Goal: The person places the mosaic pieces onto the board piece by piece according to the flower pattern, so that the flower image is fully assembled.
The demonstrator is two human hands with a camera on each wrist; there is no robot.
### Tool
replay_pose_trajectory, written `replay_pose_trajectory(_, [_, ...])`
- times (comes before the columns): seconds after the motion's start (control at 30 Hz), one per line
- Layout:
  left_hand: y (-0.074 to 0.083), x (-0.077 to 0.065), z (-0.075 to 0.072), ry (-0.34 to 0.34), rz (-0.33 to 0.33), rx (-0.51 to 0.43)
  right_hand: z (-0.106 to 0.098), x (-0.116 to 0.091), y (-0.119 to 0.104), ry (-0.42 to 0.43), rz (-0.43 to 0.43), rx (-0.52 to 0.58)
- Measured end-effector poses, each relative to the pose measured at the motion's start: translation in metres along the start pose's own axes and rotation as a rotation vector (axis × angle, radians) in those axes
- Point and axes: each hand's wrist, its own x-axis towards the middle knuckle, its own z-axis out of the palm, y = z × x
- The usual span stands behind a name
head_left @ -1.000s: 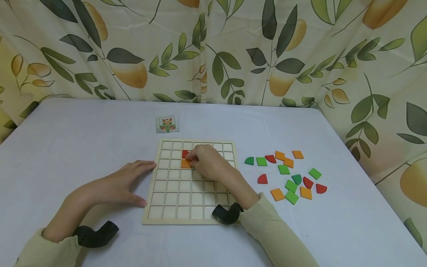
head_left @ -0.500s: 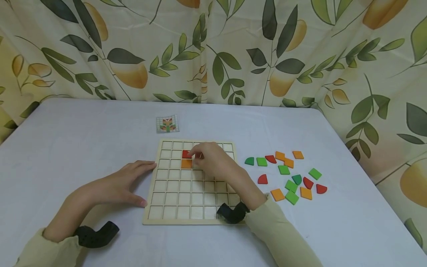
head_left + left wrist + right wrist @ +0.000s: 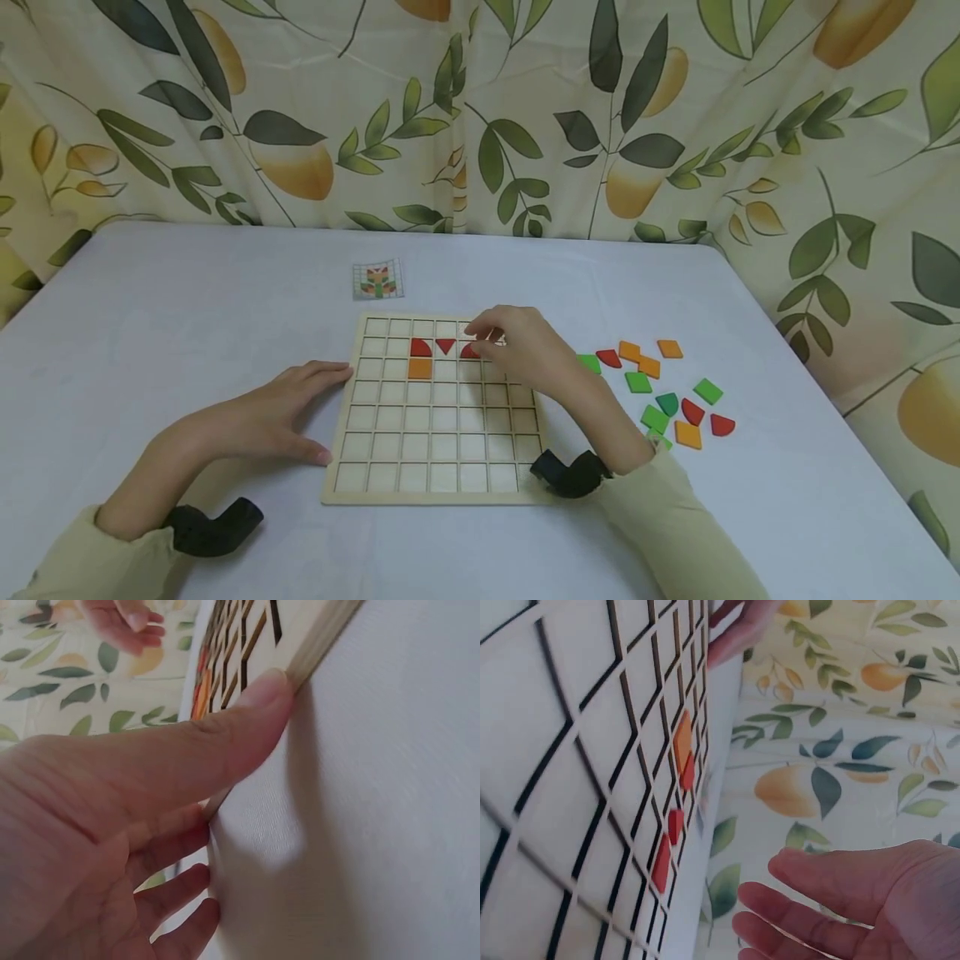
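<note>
A wooden grid board [image 3: 420, 499] lies on the white table. On it, in the head view, sit a red quarter-circle tile [image 3: 420, 347], a red triangle tile [image 3: 446, 345], a second red quarter-circle tile [image 3: 469, 352], partly covered by fingers, and an orange square tile [image 3: 420, 368]. My right hand [image 3: 521, 346] hovers over the upper right of the board. Its thumb and fingers are apart with nothing between them in the right wrist view. With fingers extended, my left hand [image 3: 273, 417] touches the board's left edge, thumb [image 3: 255, 712] against the rim.
Loose red, green and orange tiles, such as an orange square tile [image 3: 687, 434], lie right of the board, some hidden behind my right arm. A small pattern card [image 3: 378, 279] lies beyond the board. A leaf-print curtain [image 3: 510, 117] hangs behind the table.
My right hand has moved right and slightly away from me, lifting off the board. The red triangle and second red quarter-circle are now uncovered. The left hand stays put.
</note>
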Motion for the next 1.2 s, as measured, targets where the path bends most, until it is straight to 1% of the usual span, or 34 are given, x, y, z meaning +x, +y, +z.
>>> replay_pose_trajectory(0.13, [0.001, 0.0, -0.002, -0.009, 0.01, 0.032, -0.011, -0.007, 0.012, 0.03, 0.005, -0.015])
replay_pose_trajectory(0.3, [0.0, 0.002, -0.003, -0.019, 0.032, 0.073, -0.022, -0.015, 0.029, 0.072, 0.039, -0.022])
replay_pose_trajectory(0.47, [0.002, 0.003, -0.005, -0.034, 0.021, 0.103, -0.034, -0.022, 0.047, 0.085, 0.101, -0.014])
replay_pose_trajectory(0.67, [0.006, 0.005, -0.006, -0.051, -0.016, 0.11, -0.046, -0.028, 0.067, 0.093, 0.166, -0.014])
replay_pose_trajectory(0.77, [0.008, 0.005, -0.005, -0.054, -0.039, 0.109, -0.051, -0.029, 0.077, 0.092, 0.198, -0.018])
replay_pose_trajectory(0.87, [0.008, 0.004, -0.005, -0.05, -0.045, 0.121, -0.056, -0.03, 0.085, 0.083, 0.239, -0.02])
replay_pose_trajectory(1.07, [0.006, 0.004, -0.005, -0.047, -0.024, 0.117, -0.062, -0.033, 0.102, 0.053, 0.337, -0.01])
replay_pose_trajectory(1.2, [0.006, 0.004, -0.006, -0.046, -0.012, 0.113, -0.065, -0.034, 0.114, 0.025, 0.371, 0.004])
